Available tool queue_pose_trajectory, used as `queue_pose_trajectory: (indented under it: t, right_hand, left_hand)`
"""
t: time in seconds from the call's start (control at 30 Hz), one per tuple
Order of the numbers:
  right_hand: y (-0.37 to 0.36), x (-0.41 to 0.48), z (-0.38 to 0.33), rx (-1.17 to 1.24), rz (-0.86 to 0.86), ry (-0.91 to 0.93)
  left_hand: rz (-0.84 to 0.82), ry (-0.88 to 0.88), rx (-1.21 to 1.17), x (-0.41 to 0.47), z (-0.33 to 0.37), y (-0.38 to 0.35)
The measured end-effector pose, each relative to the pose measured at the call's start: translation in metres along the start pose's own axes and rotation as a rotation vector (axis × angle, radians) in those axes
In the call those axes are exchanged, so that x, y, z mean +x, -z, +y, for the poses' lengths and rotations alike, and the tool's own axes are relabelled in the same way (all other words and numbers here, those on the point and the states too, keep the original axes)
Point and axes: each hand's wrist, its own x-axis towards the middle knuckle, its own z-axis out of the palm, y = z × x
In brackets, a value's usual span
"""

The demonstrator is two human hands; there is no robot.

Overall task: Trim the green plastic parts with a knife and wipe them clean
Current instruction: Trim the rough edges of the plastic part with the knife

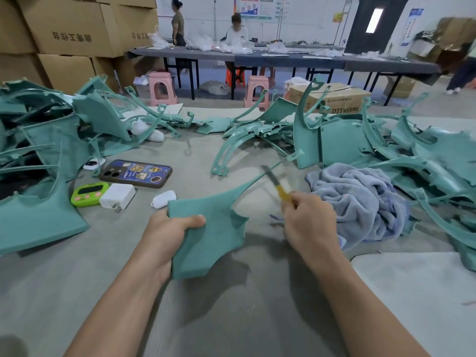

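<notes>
The head view shows the trimming step in hand. The left hand grips a flat green part by its near left edge, thumb on top, and holds it above the table with its long thin arm pointing away to the right. The right hand is curled round the yellow handle of a knife, whose blade is blurred and lies at or just beside that thin arm; I cannot tell whether it touches. The next move, as I judge it, calls for a firm hold on the part and a stroke along the edge, away from the left thumb. The wiping looks not yet begun: the cloth lies crumpled just right of the knife hand. More green parts lie in a left pile and a right pile. A phone, a timer and a charger lie nearby. Of containers, a box stands beyond the table, its contents hidden, and stacked cartons at far left look shut.
</notes>
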Motion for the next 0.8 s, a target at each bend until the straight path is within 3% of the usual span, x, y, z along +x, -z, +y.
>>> queue_pose_trajectory:
  t: [0.07,0.13,0.23,0.3,0.43,0.5,0.67,0.8]
  right_hand:
    - [0.004,0.006,0.005,0.055,0.085,-0.104]
    - [0.007,0.004,0.007,0.111,0.078,-0.041]
    - [0.003,-0.01,-0.005,0.123,-0.152,0.201]
    - [-0.004,-0.013,-0.009,0.057,-0.266,0.259]
    - [-0.002,0.004,0.004,0.044,-0.022,-0.002]
    - [0.003,0.006,0.01,0.132,0.002,-0.047]
    - [-0.002,-0.013,-0.006,0.076,-0.355,0.256]
    - [-0.001,0.002,0.005,-0.112,-0.092,0.01]
  left_hand:
    - [0.0,0.003,0.015,0.0,0.0,-0.001]
    - [-0.001,0.006,0.019,0.001,-0.001,-0.001]
    - [0.002,0.018,0.02,0.002,-0.002,0.001]
    - [-0.015,0.036,0.009,0.002,-0.001,0.003]
    - [-0.033,0.045,0.044,0.001,-0.002,0.002]
    - [-0.02,0.037,0.074,0.0,-0.002,0.001]
    - [-0.023,0.073,0.029,-0.001,0.001,0.0]
    - [-0.007,0.102,-0.015,-0.002,0.005,0.004]
